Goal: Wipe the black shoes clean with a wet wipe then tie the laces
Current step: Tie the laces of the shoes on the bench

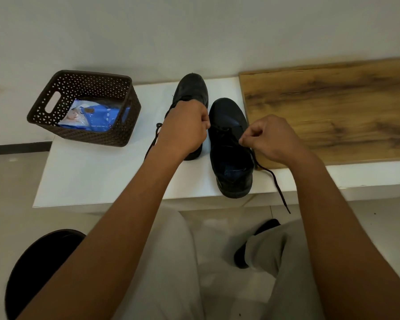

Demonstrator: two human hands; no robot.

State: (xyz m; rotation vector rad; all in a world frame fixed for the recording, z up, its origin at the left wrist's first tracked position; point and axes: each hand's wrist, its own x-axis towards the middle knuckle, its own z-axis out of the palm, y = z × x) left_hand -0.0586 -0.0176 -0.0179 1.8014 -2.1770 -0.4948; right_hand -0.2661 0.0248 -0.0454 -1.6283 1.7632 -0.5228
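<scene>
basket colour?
Dark brown basket with a perforated weave pattern; head view.

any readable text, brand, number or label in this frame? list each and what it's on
Nothing can be quoted with confidence.
Blue wipes pack in the brown basket: a line of white print near its front edge and a small number-like mark at its right edge, both too small and blurred to read.
Right shoe and left shoe: no visible logo or lettering.
Wooden board and white table: no text.
</scene>
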